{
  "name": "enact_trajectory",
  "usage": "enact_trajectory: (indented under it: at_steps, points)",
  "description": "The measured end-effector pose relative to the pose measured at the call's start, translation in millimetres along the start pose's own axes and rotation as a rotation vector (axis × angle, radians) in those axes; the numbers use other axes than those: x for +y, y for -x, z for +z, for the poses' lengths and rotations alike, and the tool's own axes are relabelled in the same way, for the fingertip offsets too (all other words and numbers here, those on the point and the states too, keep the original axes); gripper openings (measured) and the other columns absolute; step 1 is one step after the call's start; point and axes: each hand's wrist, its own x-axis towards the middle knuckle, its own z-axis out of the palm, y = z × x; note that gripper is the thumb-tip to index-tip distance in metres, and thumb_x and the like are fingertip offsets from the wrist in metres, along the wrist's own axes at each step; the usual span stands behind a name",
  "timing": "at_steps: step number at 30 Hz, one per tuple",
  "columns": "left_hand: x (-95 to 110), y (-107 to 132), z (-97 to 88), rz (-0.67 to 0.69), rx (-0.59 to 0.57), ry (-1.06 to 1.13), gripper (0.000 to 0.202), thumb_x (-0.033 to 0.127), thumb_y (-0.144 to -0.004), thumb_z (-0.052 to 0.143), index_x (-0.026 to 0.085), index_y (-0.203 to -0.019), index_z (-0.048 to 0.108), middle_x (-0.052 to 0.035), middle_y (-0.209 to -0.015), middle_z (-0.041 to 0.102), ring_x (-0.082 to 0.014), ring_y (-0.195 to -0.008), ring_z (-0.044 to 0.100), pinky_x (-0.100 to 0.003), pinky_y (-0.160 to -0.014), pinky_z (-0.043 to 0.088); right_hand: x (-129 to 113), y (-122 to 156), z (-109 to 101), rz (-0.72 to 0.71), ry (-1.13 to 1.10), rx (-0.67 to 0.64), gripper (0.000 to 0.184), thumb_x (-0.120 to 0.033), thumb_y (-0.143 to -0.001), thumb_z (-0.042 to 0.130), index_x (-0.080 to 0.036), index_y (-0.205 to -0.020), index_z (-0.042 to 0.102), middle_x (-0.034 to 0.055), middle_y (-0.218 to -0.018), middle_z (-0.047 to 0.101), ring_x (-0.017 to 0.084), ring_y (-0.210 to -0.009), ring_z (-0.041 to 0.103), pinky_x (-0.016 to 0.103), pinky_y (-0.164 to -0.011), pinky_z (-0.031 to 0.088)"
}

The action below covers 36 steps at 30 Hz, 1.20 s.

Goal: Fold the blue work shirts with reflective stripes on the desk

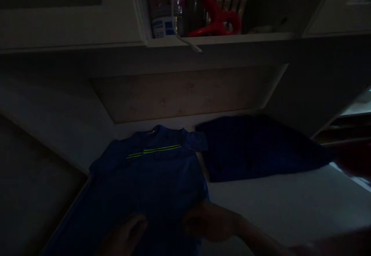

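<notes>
Very dark frame. Blue shirt (pixel 150 178) with a yellow-green chest stripe lies flat at the left part of the white surface (pixel 290 205), collar toward the far edge. Both hands sit on its near hem: left hand (pixel 127 234) palm down, right hand (pixel 210 221) with forearm coming in from the near right corner. Too dim to tell if fingers pinch cloth. Folded dark garment (pixel 257 148) just right of the shirt.

Bare white surface (pixel 290 202) lies open on the right; folded dark cloth (pixel 255 148) blocks the back
</notes>
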Motion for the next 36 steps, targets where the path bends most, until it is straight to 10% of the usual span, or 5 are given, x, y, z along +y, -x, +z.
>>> enact_trajectory:
  at_steps: [4,10,18,29,36]
  points:
    - [49,-82,13.3,0.152,0.236,0.062,0.053,0.057,-0.089,0.035,0.025,-0.121,0.063,-0.0061,-0.134,0.061,-0.0216,-0.126,0.055,-0.037,-0.112,0.042,55,0,-65,0.192,-0.199,0.395,0.026,-0.035,-0.090,0.053,-0.017,-0.095,0.070,0.0018,-0.082,0.071,0.013,-0.068,0.064,0.022,-0.061,0.050]
    - [66,-177,4.9,0.149,0.388,-0.269,0.065,0.055,-0.091,0.030,0.010,-0.129,0.058,-0.0168,-0.143,0.052,-0.0306,-0.130,0.050,-0.045,-0.110,0.040,125,-21,-206,0.487,0.382,0.920,0.036,-0.024,-0.088,0.054,-0.018,-0.122,0.062,0.0097,-0.124,0.064,0.023,-0.111,0.062,0.033,-0.095,0.048]
    - [61,-234,-2.5,0.058,0.268,-0.438,0.054,0.053,-0.089,0.038,0.034,-0.137,0.052,-0.0076,-0.154,0.042,-0.0332,-0.143,0.031,-0.069,-0.110,0.021,193,-68,-307,0.670,0.500,1.021,0.062,-0.041,-0.091,0.055,-0.016,-0.145,0.040,0.0222,-0.148,0.036,0.036,-0.116,0.059,0.046,-0.095,0.047]
    - [63,-264,-12.7,-0.082,0.176,-0.472,0.066,0.057,-0.091,0.018,0.029,-0.150,0.032,-0.0022,-0.162,0.023,-0.0271,-0.149,0.018,-0.063,-0.114,0.019,198,-45,-273,0.510,0.533,1.297,0.036,-0.040,-0.100,0.036,-0.020,-0.122,0.056,0.0119,-0.141,0.042,0.022,-0.117,0.056,0.033,-0.095,0.048]
    - [63,-259,-15.6,0.013,0.289,-0.407,0.051,0.045,-0.090,0.035,0.031,-0.136,0.052,-0.0079,-0.150,0.046,-0.0303,-0.142,0.034,-0.064,-0.111,0.023,172,99,-175,0.279,0.521,1.451,0.029,-0.044,-0.095,0.045,-0.023,-0.105,0.063,0.0108,-0.133,0.056,0.024,-0.110,0.062,0.041,-0.096,0.051]
